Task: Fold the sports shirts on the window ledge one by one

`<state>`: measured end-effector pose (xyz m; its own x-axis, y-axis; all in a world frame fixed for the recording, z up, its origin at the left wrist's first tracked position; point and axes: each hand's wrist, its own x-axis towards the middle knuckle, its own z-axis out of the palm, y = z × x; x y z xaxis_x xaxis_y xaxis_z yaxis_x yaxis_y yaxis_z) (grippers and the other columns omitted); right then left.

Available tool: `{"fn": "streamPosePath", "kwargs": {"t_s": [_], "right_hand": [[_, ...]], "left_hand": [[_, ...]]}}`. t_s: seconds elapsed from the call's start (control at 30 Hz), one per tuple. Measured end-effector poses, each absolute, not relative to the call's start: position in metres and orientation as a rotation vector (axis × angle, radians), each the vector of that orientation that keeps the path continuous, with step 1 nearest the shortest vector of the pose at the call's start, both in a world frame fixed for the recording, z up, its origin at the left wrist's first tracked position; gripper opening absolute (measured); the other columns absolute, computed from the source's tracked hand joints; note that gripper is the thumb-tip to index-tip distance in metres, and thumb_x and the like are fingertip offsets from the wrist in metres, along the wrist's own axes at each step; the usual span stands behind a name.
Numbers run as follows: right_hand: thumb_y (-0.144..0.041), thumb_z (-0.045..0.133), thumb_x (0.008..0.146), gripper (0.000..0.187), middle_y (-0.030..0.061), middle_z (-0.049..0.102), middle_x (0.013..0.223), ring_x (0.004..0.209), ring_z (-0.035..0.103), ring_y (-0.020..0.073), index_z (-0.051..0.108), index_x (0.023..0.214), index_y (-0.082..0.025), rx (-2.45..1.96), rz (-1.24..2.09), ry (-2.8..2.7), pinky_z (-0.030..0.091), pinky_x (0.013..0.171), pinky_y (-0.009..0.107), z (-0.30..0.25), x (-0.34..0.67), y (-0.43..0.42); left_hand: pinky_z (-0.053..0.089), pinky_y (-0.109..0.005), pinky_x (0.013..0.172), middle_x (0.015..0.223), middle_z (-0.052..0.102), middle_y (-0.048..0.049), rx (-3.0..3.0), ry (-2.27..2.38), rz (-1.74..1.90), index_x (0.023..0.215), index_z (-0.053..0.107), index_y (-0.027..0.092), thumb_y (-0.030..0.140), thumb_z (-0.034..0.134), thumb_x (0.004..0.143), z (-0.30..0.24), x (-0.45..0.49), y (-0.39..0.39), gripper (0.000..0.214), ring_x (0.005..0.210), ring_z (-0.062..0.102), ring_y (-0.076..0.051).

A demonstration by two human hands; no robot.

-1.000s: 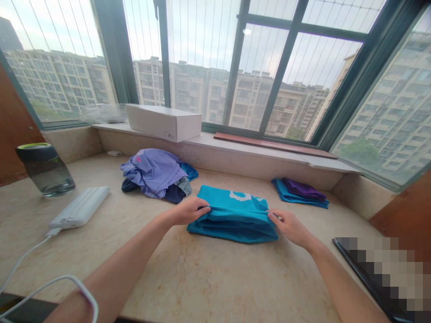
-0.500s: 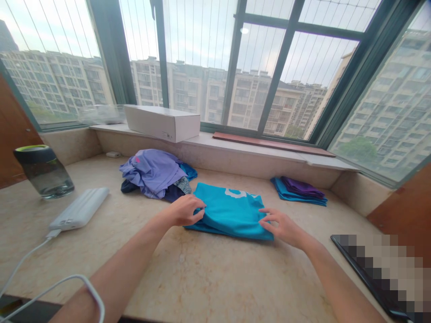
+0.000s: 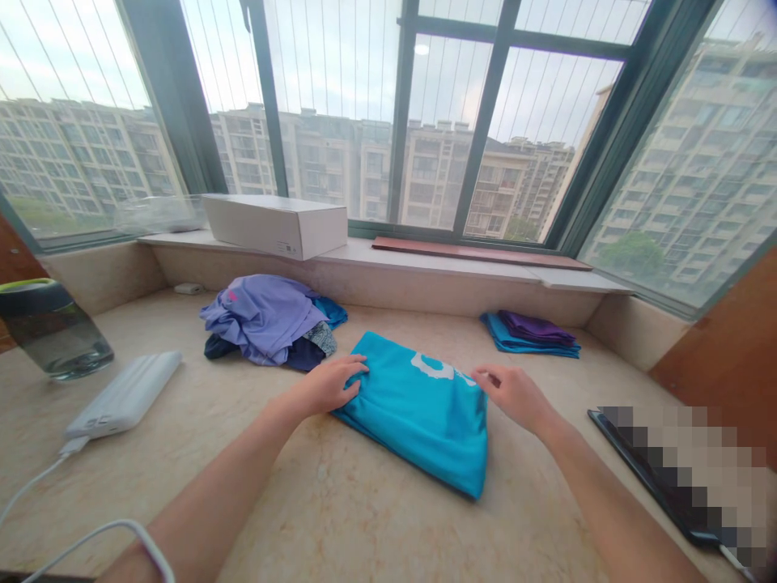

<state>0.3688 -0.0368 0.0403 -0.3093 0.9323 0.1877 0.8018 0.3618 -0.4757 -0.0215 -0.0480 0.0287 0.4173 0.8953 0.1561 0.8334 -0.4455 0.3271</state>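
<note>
A folded turquoise T-shirt (image 3: 418,413) with a white print lies on the stone counter in front of me, turned at an angle, its near right corner toward me. My left hand (image 3: 331,385) rests at its left edge, fingers apart and touching the cloth. At the far right edge, my right hand (image 3: 515,397) has its thumb and fingertips closed on the fabric beside the print. Left of the shirt sits a crumpled pile of clothes (image 3: 267,316), lavender on top. Blue and purple folded clothes (image 3: 531,334) are stacked at the back right.
On the left stand a water bottle (image 3: 54,332) and a white power bank (image 3: 125,393) with a cable (image 3: 121,526) crossing my left forearm. A dark flat device (image 3: 649,478), partly pixelated, lies at right. A white box (image 3: 276,227) sits on the window ledge.
The turquoise T-shirt has turned clockwise, its right near corner swinging toward me. My right hand has closed on its far right edge. The view has shifted slightly right.
</note>
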Motion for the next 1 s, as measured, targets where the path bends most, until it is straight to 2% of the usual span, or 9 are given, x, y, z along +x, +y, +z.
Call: {"fn": "streamPosePath", "kwargs": {"t_s": [0.07, 0.2, 0.3, 0.47, 0.63, 0.73, 0.8, 0.9, 1.0], "right_hand": [[-0.042, 0.043, 0.096, 0.039, 0.0064, 0.076, 0.083, 0.077, 0.069, 0.025, 0.074, 0.112, -0.024, -1.609, 0.313, -2.15, 0.046, 0.071, 0.033, 0.034, 0.377, -0.029], [-0.024, 0.049, 0.086, 0.048, 0.0021, 0.073, 0.083, 0.071, 0.064, 0.0198, 0.064, 0.132, -0.025, -1.467, 0.568, -2.334, 0.047, 0.07, 0.03, 0.025, 0.388, -0.025], [-0.017, 0.055, 0.078, 0.052, 0.0052, 0.071, 0.097, 0.082, 0.063, 0.0204, 0.068, 0.128, -0.025, -1.315, 0.615, -2.406, 0.05, 0.077, 0.031, 0.024, 0.385, -0.026], [-0.017, 0.045, 0.09, 0.037, 0.0089, 0.068, 0.1, 0.091, 0.065, 0.0231, 0.077, 0.107, -0.023, -1.382, 0.423, -2.296, 0.049, 0.087, 0.035, 0.024, 0.388, -0.019], [-0.011, 0.045, 0.088, 0.038, 0.0116, 0.07, 0.101, 0.098, 0.065, 0.0257, 0.078, 0.104, -0.02, -1.499, 0.357, -2.298, 0.049, 0.093, 0.038, 0.017, 0.397, -0.012], [-0.005, 0.044, 0.083, 0.044, 0.0142, 0.068, 0.118, 0.111, 0.063, 0.0277, 0.076, 0.11, -0.017, -1.495, 0.287, -2.272, 0.046, 0.102, 0.041, 0.019, 0.393, -0.016], [-0.01, 0.045, 0.087, 0.043, 0.013, 0.064, 0.131, 0.123, 0.058, 0.0293, 0.074, 0.117, -0.019, -1.409, 0.258, -2.248, 0.041, 0.11, 0.044, 0.023, 0.387, -0.02], [-0.031, 0.051, 0.096, 0.035, 0.0066, 0.059, 0.142, 0.132, 0.052, 0.0296, 0.071, 0.124, -0.028, -1.219, 0.465, -2.372, 0.037, 0.115, 0.047, 0.024, 0.375, -0.029], [-0.048, 0.059, 0.093, 0.044, 0.0034, 0.052, 0.151, 0.14, 0.045, 0.0302, 0.064, 0.134, -0.032, -1.147, 0.688, -2.483, 0.033, 0.119, 0.049, 0.017, 0.367, -0.034]], "left_hand": [[0.043, -0.046, 0.111, 0.146, 0.056, -0.0124, 2.435, 1.632, 0.535, 0.125, 0.068, 0.02, 0.031, 0.053, 0.089, 0.026, -0.021, -0.045, 0.04, 0.133, 0.053, -0.033], [0.045, -0.046, 0.109, 0.136, 0.062, -0.0157, 2.391, 1.752, 0.596, 0.123, 0.066, 0.015, 0.032, 0.048, 0.093, 0.021, -0.022, -0.038, 0.039, 0.127, 0.058, -0.033], [0.045, -0.042, 0.108, 0.13, 0.066, -0.0145, 2.395, 1.769, 0.555, 0.119, 0.067, 0.017, 0.03, 0.046, 0.094, 0.019, -0.021, -0.036, 0.035, 0.123, 0.061, -0.03], [0.045, -0.042, 0.108, 0.131, 0.066, -0.0126, 2.37, 1.742, 0.578, 0.11, 0.07, 0.02, 0.028, 0.046, 0.093, 0.017, -0.02, -0.034, 0.031, 0.121, 0.062, -0.03], [0.046, -0.042, 0.107, 0.128, 0.068, -0.0116, 2.373, 1.691, 0.637, 0.107, 0.071, 0.021, 0.03, 0.045, 0.093, 0.015, -0.018, -0.034, 0.031, 0.12, 0.063, -0.029], [0.047, -0.04, 0.105, 0.128, 0.068, -0.0128, 2.395, 1.744, 0.623, 0.115, 0.069, 0.019, 0.032, 0.042, 0.095, 0.019, -0.019, -0.036, 0.035, 0.12, 0.062, -0.029], [0.048, -0.04, 0.103, 0.126, 0.069, -0.0144, 2.39, 1.836, 0.596, 0.119, 0.067, 0.018, 0.034, 0.041, 0.096, 0.024, -0.021, -0.038, 0.039, 0.119, 0.063, -0.03], [0.05, -0.04, 0.095, 0.116, 0.072, -0.017, 2.33, 1.98, 0.52, 0.123, 0.065, 0.013, 0.035, 0.038, 0.097, 0.036, -0.024, -0.043, 0.044, 0.111, 0.066, -0.033], [0.051, -0.036, 0.081, 0.101, 0.075, -0.0143, 2.248, 2.048, 0.432, 0.122, 0.066, 0.014, 0.037, 0.041, 0.095, 0.047, -0.026, -0.049, 0.044, 0.098, 0.07, -0.032]]}}
